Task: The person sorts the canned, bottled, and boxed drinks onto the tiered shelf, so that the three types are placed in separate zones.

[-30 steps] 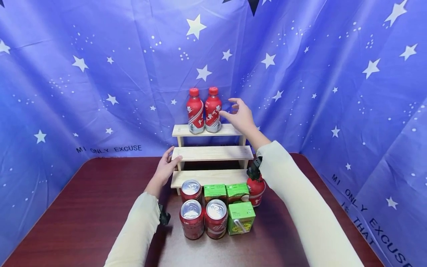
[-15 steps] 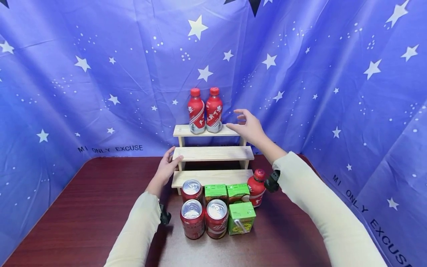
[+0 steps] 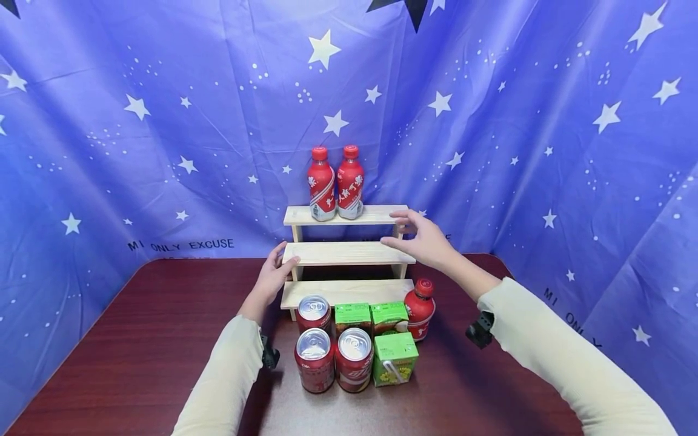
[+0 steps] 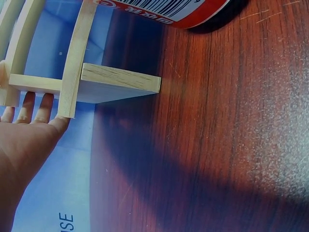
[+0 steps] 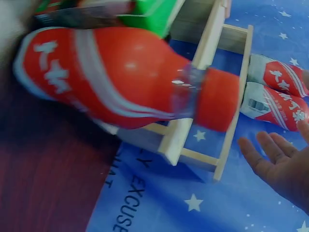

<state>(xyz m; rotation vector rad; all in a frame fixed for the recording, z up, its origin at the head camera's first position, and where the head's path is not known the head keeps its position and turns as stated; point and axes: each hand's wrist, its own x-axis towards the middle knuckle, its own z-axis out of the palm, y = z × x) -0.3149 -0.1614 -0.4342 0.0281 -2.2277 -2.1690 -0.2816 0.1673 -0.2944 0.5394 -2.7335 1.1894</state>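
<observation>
In the head view a three-step wooden shelf [image 3: 349, 253] stands on the table. My left hand [image 3: 271, 275] holds its left end, the thumb over the middle board and the fingers along the side [image 4: 35, 108]. Two red bottles [image 3: 322, 184] [image 3: 350, 184] stand side by side on the top board. My right hand [image 3: 425, 241] is in the air by the shelf's right end, fingers spread and bent a little, with nothing in it. Below it a third red bottle [image 3: 420, 312] stands on the table; it looms large in the right wrist view.
In front of the shelf stand three red cans [image 3: 313, 309] [image 3: 314, 360] [image 3: 354, 360] and three green drink cartons [image 3: 352, 315] [image 3: 389, 315] [image 3: 395, 360]. A blue star-patterned cloth [image 3: 191, 121] hangs behind the dark red table [image 3: 180, 315].
My right hand has moved away from the top-board bottles, down and to the right. My left hand stays at the shelf's end, and the bottles stand where they were.
</observation>
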